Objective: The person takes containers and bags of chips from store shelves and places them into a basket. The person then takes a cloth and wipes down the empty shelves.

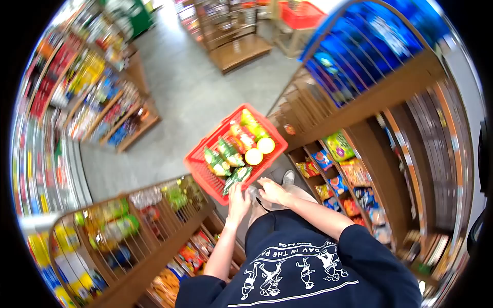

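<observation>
In the head view, a red shopping basket [195,163] is well above the floor in front of me, turned at a slant. Several green snack bags [228,152] lie in its left part, red-wrapped packs [242,136] in the middle, and a long yellow-green pack [253,124] toward the far side. Two round containers with pale yellow tops [260,151] stand by the right side. My left hand [239,203] is closed at the near rim, touching the lower end of one green bag. My right hand [271,191] is beside the near rim, fingers stretched out and thumb apart; contact is unclear.
Railed shelves with bottles [114,226] flank me on the left, snack shelves [341,174] on the right. Blue packs [359,51] sit behind a rail at upper right. A stocked shelf unit [102,92] and a wooden stand [240,51] border the grey floor [179,97].
</observation>
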The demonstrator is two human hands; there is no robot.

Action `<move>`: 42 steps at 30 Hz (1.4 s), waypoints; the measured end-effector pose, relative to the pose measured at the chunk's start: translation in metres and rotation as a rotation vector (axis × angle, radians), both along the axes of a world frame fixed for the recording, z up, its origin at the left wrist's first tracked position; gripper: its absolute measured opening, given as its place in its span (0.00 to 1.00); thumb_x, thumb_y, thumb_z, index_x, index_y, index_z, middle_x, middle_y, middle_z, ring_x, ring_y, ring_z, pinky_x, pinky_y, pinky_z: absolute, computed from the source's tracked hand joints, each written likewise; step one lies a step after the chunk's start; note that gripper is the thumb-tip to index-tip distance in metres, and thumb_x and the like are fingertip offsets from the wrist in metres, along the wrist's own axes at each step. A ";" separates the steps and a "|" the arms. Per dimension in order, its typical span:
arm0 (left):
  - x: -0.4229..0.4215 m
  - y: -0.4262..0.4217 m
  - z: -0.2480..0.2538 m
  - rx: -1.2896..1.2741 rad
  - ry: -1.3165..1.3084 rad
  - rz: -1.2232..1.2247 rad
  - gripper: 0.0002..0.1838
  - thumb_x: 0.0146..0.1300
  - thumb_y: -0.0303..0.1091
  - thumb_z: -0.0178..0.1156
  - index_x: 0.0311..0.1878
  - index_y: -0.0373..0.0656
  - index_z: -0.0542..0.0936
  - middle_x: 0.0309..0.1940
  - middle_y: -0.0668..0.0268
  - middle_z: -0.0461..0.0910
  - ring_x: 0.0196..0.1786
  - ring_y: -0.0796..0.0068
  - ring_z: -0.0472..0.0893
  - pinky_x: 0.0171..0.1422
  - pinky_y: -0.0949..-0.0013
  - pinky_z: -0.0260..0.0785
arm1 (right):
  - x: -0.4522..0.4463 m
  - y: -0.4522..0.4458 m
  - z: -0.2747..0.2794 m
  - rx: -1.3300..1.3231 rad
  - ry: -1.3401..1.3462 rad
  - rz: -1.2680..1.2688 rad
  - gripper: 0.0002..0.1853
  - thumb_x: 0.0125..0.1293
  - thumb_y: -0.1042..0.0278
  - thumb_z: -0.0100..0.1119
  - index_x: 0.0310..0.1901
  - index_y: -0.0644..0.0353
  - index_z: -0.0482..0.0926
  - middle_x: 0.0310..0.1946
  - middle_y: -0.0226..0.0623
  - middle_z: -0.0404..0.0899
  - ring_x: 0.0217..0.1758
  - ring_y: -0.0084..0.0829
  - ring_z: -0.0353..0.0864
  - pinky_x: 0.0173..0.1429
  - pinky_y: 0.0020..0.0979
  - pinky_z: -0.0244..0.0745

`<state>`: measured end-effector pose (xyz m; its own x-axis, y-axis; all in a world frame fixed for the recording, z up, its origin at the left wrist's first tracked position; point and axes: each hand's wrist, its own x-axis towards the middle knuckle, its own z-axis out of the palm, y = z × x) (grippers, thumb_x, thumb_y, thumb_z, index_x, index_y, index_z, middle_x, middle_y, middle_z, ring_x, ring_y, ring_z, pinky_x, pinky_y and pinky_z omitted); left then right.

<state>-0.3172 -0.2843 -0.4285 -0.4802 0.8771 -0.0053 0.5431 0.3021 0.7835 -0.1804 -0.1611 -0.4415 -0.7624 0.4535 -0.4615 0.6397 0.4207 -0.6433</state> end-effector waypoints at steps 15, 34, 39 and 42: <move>0.048 0.078 0.070 0.021 -0.270 -0.282 0.11 0.73 0.32 0.53 0.46 0.35 0.80 0.30 0.62 0.82 0.33 0.76 0.82 0.37 0.72 0.74 | 0.100 -0.002 0.098 -0.205 0.334 -0.485 0.14 0.68 0.64 0.54 0.46 0.66 0.81 0.27 0.43 0.85 0.30 0.32 0.86 0.39 0.36 0.79; 0.382 0.073 0.187 0.139 -0.455 -1.043 0.12 0.59 0.14 0.46 0.30 0.33 0.80 0.25 0.65 0.81 0.30 0.80 0.79 0.37 0.75 0.71 | 0.390 -0.139 0.198 0.172 0.705 -0.998 0.27 0.65 0.57 0.62 0.15 0.66 0.65 0.09 0.42 0.59 0.14 0.29 0.54 0.22 0.39 0.54; 0.447 0.088 0.196 0.049 -0.543 -1.277 0.13 0.62 0.15 0.44 0.30 0.34 0.78 0.26 0.65 0.80 0.30 0.80 0.79 0.39 0.75 0.74 | 0.441 -0.168 0.200 0.483 0.842 -1.237 0.22 0.63 0.71 0.59 0.15 0.65 0.60 0.10 0.39 0.56 0.14 0.32 0.53 0.22 0.36 0.54; 0.489 0.101 0.206 0.009 -0.598 -1.557 0.12 0.62 0.16 0.45 0.32 0.34 0.80 0.27 0.65 0.80 0.32 0.80 0.79 0.40 0.75 0.74 | 0.471 -0.184 0.209 0.760 0.852 -1.392 0.22 0.62 0.75 0.58 0.14 0.64 0.59 0.10 0.37 0.58 0.13 0.32 0.59 0.22 0.35 0.55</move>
<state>0.1718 -0.1835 -0.2229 0.8617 0.4836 0.1536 -0.0567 -0.2091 0.9763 0.2906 -0.3455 -0.2326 0.4314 0.8056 0.4061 0.3754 0.2490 -0.8928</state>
